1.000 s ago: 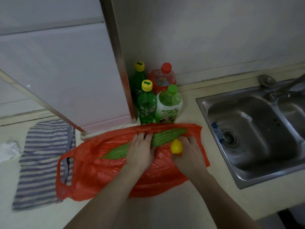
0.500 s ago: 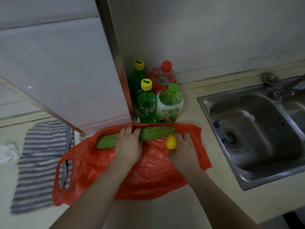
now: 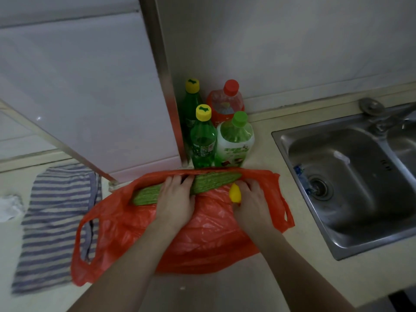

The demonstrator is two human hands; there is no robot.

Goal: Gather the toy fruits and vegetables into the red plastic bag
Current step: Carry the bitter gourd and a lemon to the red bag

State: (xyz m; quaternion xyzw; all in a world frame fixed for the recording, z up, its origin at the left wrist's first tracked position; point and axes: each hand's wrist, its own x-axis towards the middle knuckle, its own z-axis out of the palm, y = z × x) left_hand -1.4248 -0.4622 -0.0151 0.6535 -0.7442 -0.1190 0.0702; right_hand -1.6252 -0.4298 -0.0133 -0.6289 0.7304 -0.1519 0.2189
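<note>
On beige counter (image 3: 292, 136) by sink (image 3: 351, 176), red bag (image 3: 202, 239); L hand (image 3: 177, 199) gripping gourd (image 3: 211, 183), R hand (image 3: 252, 199) w/ lemon (image 3: 234, 193).

Bumpy green toy gourd (image 3: 211, 183) and yellow toy fruit (image 3: 234, 193) lie at red bag's (image 3: 202, 239) mouth.

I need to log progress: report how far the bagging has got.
Done: nothing visibly bagged yet. In hand: left hand holds the green bitter gourd at the red bag mouth; right hand holds a yellow toy. Left: both go inside.
</note>
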